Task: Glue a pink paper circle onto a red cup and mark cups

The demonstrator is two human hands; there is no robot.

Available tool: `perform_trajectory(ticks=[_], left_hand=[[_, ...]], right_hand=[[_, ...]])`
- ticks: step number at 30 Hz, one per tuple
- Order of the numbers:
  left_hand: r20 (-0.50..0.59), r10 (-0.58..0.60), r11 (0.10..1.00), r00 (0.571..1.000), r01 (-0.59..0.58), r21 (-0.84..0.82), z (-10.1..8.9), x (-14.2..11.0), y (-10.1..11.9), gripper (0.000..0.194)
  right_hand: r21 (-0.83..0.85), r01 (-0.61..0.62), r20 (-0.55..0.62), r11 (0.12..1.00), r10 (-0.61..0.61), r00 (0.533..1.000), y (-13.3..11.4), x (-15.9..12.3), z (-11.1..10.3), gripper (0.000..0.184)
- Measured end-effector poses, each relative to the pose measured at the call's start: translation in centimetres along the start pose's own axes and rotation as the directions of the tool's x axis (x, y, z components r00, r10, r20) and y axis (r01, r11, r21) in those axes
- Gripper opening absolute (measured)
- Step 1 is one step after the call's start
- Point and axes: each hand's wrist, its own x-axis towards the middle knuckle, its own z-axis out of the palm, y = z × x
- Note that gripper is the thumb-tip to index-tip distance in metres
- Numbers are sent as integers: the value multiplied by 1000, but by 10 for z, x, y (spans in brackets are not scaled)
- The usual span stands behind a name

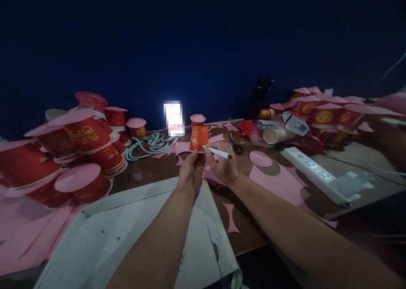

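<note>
My left hand point(191, 172) is closed on the rim of a red paper cup point(199, 136), held upside down with its wide end toward me. A pink paper disc point(198, 118) shows just above the cup's narrow end; whether it is attached there I cannot tell. In my right hand point(223, 162) is a white marker point(220, 152), its tip pointing at the cup's side near the rim. Beside my right hand lie black scissors point(235, 144). Pink paper offcuts point(184, 147) are spread around and under both hands.
Red cups with pink discs point(89, 134) pile up at left, more cups point(322, 115) at right. A bright phone point(174, 119) stands behind a pale blue cable point(149, 147). A power strip point(312, 174) lies at right. A white box point(127, 234) sits in front.
</note>
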Motion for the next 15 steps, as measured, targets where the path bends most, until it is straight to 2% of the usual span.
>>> perform_trajectory(ticks=[11, 15], left_hand=[[-11, -16, 1000, 1000, 15, -26, -1, 2, -1, 9], [-15, -9, 999, 1000, 8, -50, 0, -1, 1, 7]], right_hand=[[1, -4, 5, 1000, 4, 1000, 1, -2, 2, 8], [56, -50, -51, 997, 53, 997, 0, -3, 1, 8]])
